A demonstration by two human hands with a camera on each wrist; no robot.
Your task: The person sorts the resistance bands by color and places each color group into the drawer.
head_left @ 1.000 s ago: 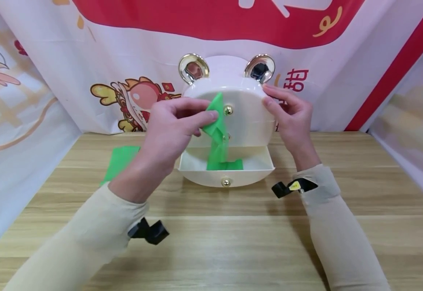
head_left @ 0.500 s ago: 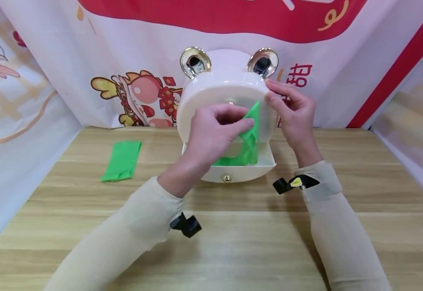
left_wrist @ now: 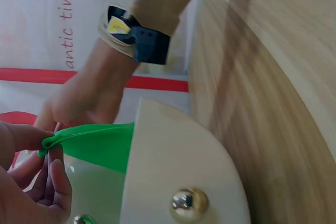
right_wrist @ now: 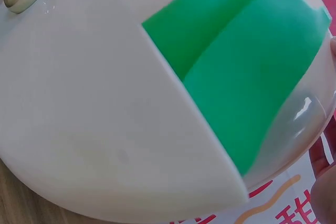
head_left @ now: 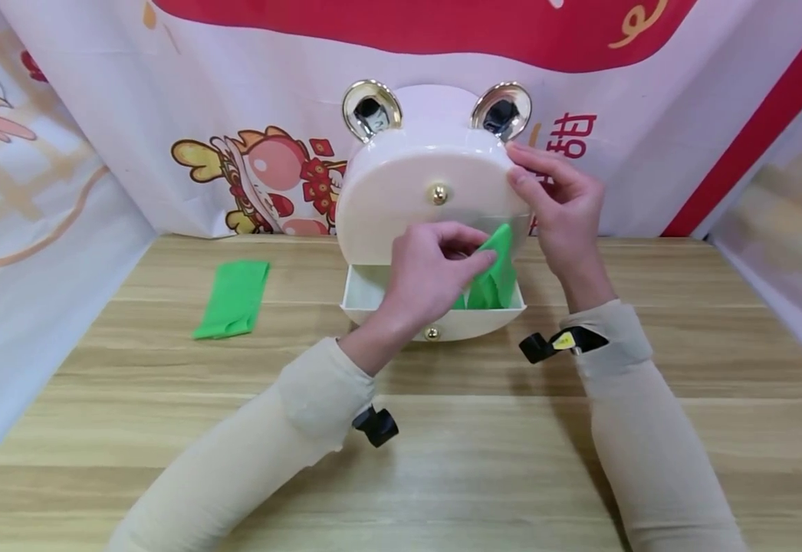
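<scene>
In the head view my left hand point(head_left: 428, 268) pinches the top of a green cloth point(head_left: 494, 268) between thumb and fingers. The cloth's lower part hangs into the pulled-out lower drawer point(head_left: 390, 318) of a round white storage box point(head_left: 387, 199), at the drawer's right end; its bottom is hidden behind the drawer front. My right hand point(head_left: 566, 207) grips the upper right edge of the box with thumb and fingers, just below the gold ear. The left wrist view shows the pinched fold of green cloth point(left_wrist: 100, 142); the right wrist view shows the cloth point(right_wrist: 247, 61) behind the drawer front point(right_wrist: 105, 103).
A second folded green cloth point(head_left: 231, 299) lies flat on the wooden table point(head_left: 442, 468), left of the box. The closed upper drawer has a gold knob point(head_left: 438, 194). A printed curtain point(head_left: 263, 69) stands right behind the box, with others at both sides.
My left hand has moved right across the box and then down, bringing the green cloth to the drawer's right end. My right hand keeps its hold on the box.
</scene>
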